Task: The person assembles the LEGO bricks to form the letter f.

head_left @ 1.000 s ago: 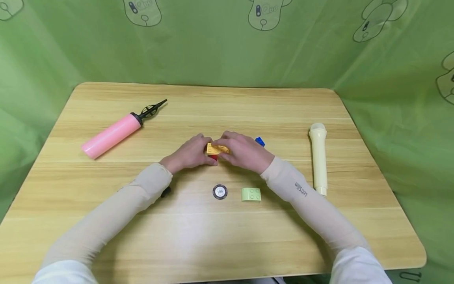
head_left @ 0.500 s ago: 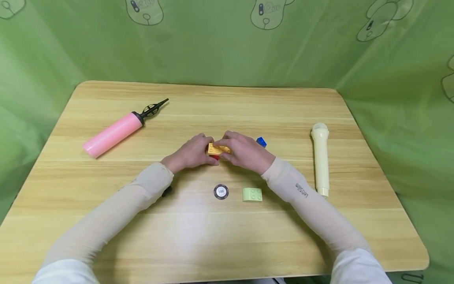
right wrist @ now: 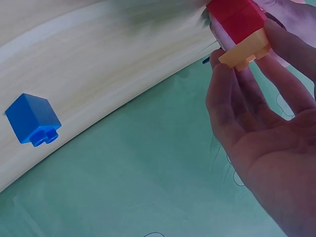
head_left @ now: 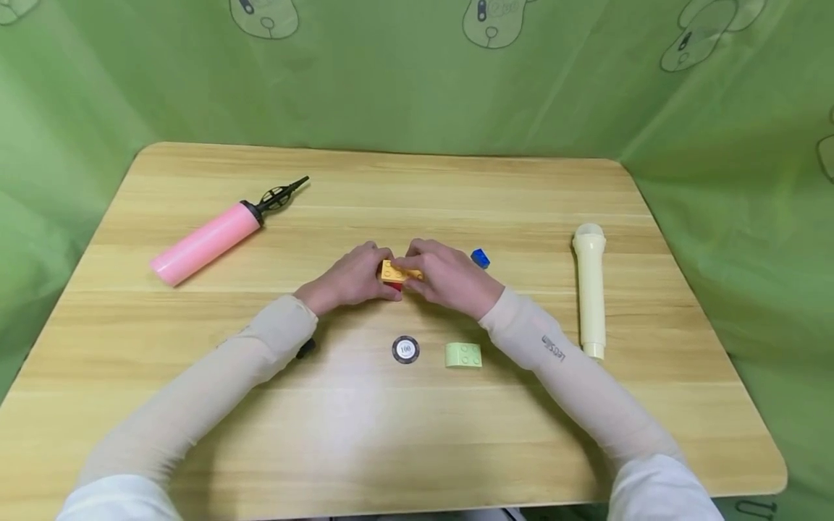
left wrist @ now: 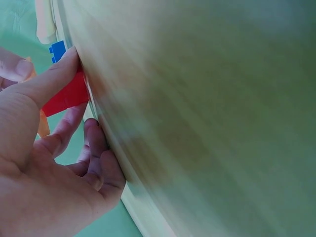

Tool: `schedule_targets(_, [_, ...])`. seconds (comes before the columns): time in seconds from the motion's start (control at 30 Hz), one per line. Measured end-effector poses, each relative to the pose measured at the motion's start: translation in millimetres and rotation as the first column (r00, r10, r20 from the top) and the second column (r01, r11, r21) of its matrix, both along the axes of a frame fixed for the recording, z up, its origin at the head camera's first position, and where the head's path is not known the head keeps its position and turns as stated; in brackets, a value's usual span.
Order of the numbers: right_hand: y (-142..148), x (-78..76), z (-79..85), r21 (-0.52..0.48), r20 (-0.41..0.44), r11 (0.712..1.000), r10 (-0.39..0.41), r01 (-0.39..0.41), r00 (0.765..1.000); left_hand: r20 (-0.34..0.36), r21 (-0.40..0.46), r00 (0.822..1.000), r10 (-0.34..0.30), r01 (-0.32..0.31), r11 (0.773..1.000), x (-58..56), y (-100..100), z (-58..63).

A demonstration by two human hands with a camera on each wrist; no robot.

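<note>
One green sheet [head_left: 391,94] printed with cartoon heads hangs behind and at both sides of the work area; a wood-grain surface [head_left: 365,441] with rounded corners carries all loose parts. Two beige sleeves cover the person's forearms, the right sleeve [head_left: 573,376] bearing dark lettering; the left sleeve [head_left: 189,405] partly screens the surface below it. At far left lies a pink hand pump [head_left: 208,242], its black nozzle directed away from the person and toward the right; at right lies a cream toy microphone [head_left: 590,289], head end farthest from the person. Near the centre, the right hand [head_left: 452,275] pinches an orange brick [head_left: 389,272] between thumb and fingers; the left hand [head_left: 348,278] grips a red block [right wrist: 237,19], thumb and forefinger on opposing sides. The orange brick sits directly over the red block, touching it and overhanging toward the right hand; whether the two are fully pressed together cannot be told. A light-green brick [head_left: 463,355] rests nearer the person, studs up; just left of it lies a dark-rimmed chip [head_left: 406,349] marked 100. Beyond the right hand rests a blue brick [head_left: 480,258]; a black object [head_left: 305,348], mostly hidden, shows beside the left sleeve.
</note>
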State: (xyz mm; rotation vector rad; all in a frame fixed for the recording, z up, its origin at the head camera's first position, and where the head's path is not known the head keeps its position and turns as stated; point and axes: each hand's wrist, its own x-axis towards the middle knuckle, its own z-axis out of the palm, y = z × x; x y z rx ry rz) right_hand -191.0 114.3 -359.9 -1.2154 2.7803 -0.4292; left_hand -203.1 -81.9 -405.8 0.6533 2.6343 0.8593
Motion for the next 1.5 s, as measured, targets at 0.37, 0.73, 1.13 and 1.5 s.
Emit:
schedule_targets(0.37, [8,-2.3,-0.4,-0.018,0.038,1.0,0.009,-0.009,0.999,0.012,-0.016,1.0,0.004,-0.004,1.0,-0.3,1,1.2])
schedule_targets(0.73, [46,-13.2,17.6,-0.034,0.051,0.998,-0.05,0.052,0.997,0.029,-0.019,0.999,0.025,-0.024,1.0,1.8,-3,-3.4])
schedule_targets(1.13, [78,-39.4,15.2,0.143,0.129,0.978,-0.173,0.154,0.976,0.031,-0.026,0.998,0.046,-0.045,0.999,2.0,-15,1.2])
schedule_targets(1.5, [98,-46.4,-5.3,0.157,0.188,0.975,-0.187,0.159,0.964,0.046,-0.019,0.999,0.014,-0.013,1.0,-1.9,0,2.6])
